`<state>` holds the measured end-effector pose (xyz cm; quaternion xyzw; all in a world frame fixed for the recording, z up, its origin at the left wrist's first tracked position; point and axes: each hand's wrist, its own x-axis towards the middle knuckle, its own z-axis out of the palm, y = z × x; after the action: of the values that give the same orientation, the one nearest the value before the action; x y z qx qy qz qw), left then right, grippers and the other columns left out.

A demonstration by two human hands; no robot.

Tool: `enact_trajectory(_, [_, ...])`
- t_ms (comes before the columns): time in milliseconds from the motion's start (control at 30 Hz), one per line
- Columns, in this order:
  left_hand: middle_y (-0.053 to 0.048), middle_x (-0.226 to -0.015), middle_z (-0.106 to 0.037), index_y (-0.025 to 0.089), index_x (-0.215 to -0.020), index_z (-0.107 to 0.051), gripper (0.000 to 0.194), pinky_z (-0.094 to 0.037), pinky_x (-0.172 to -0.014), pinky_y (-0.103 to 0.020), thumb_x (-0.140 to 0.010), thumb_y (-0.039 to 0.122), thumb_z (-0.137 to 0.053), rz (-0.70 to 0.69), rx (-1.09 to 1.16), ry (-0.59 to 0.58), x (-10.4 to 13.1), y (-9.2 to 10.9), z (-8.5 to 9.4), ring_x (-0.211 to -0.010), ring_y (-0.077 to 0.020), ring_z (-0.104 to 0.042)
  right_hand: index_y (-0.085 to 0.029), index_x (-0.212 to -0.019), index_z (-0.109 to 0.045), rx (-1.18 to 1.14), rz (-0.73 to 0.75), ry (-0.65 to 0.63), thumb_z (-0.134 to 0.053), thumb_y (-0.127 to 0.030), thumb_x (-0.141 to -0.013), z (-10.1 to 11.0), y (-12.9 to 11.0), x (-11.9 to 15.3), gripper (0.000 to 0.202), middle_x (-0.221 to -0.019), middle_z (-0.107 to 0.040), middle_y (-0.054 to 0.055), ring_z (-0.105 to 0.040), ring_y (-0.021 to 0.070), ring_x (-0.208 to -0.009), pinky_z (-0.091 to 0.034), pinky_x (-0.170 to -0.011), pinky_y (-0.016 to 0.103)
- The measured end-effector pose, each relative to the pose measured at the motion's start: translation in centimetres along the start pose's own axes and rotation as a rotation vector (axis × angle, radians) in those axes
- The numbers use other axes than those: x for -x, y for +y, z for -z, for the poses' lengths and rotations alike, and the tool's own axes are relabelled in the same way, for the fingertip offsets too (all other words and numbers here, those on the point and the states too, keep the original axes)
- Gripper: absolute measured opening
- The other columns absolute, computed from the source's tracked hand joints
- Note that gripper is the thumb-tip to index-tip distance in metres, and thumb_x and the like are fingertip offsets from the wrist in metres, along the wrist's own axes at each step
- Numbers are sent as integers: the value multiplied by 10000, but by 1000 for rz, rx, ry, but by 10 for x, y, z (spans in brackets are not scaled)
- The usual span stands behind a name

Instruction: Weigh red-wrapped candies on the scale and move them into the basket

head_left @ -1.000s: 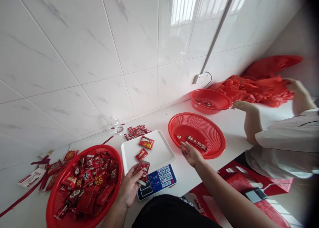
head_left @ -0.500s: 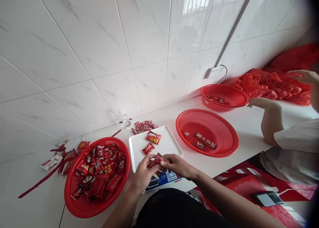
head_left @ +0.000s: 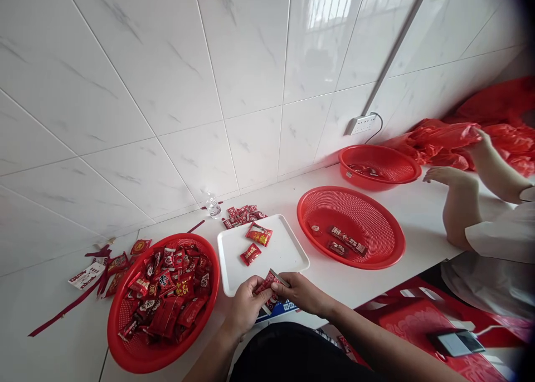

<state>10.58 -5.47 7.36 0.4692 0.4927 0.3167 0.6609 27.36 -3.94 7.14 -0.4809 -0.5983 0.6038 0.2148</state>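
Note:
Between my hands, over the near edge of the scale, is a small red snack packet [head_left: 271, 299]. My left hand [head_left: 247, 305] pinches it from the left. On its right side, the fingers of my right hand [head_left: 301, 294] are closed on it. The blue front panel of the scale [head_left: 278, 311] is partly covered by my hands. On its white tray [head_left: 231, 279] lie two red packets, a larger one [head_left: 259, 234] with gold print and a smaller one [head_left: 251, 254].
A red basket [head_left: 112, 329] full of wrapped snacks stands left. Right are a red basket [head_left: 351, 200] with a few packets and another [head_left: 412, 170] behind it. A clear bottle [head_left: 212, 205] stands near the wall. A co-worker's hand [head_left: 480, 138] touches red plastic bags [head_left: 438, 134].
The packet in my hands is now turned and tilted, showing more of its length. My hands are slightly lower in view. The co-worker's far hand has moved left onto a red bag.

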Motion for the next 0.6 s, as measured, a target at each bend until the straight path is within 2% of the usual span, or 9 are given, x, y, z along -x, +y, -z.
enact_trajectory(133, [-7,-706,-571,152,-778,-596,274,-406,-621,-229,-735,422,-595,-18,-62,-28,-3,-4,1,-652,-118,-508,-184,-629,-500,-26,-49,-37,-487,-628,-732,0,2,2,457,-593,-513,-21,-449,102,-550,-350,-493,213])
enact_trajectory(200, [-13,-740,-585,157,-815,-599,283,-410,-638,-234,-750,431,-575,-12,-87,-56,-5,-7,2,-679,-126,-518,-180,-609,-499,-64,-54,-7,-506,-618,-725,0,8,0,453,-572,-506,-26,-438,96,-535,-350,-500,218])
enact_trajectory(267, [-31,-802,-606,165,-883,-600,307,-418,-666,-247,-773,445,-538,-24,-125,-37,-10,-12,6,-725,-144,-538,-173,-601,-507,-146,-73,62,-525,-603,-722,4,17,-3,446,-552,-505,-30,-436,94,-526,-352,-508,223])
enact_trajectory(367, [-72,-930,-620,179,-945,-604,308,-419,-766,-285,-768,425,-547,-93,-224,113,-22,-21,16,-860,-188,-555,-163,-627,-542,-359,-148,241,-550,-573,-727,20,32,-7,422,-538,-522,-31,-447,89,-502,-358,-498,222])
enact_trajectory(467, [-90,-1017,-605,201,-956,-624,260,-363,-904,-341,-733,331,-598,-202,-397,253,-37,-30,30,-1003,-231,-517,-173,-695,-580,-667,-245,499,-574,-469,-765,48,45,-8,304,-599,-572,-17,-483,81,-504,-390,-489,203])
enact_trajectory(600, [-82,-1095,-573,228,-1037,-615,314,-299,-987,-381,-727,213,-563,-306,-619,230,-56,-34,41,-1120,-249,-444,-202,-716,-585,-1001,-281,802,-530,-291,-834,90,58,-5,158,-645,-607,-4,-537,85,-531,-446,-488,186])
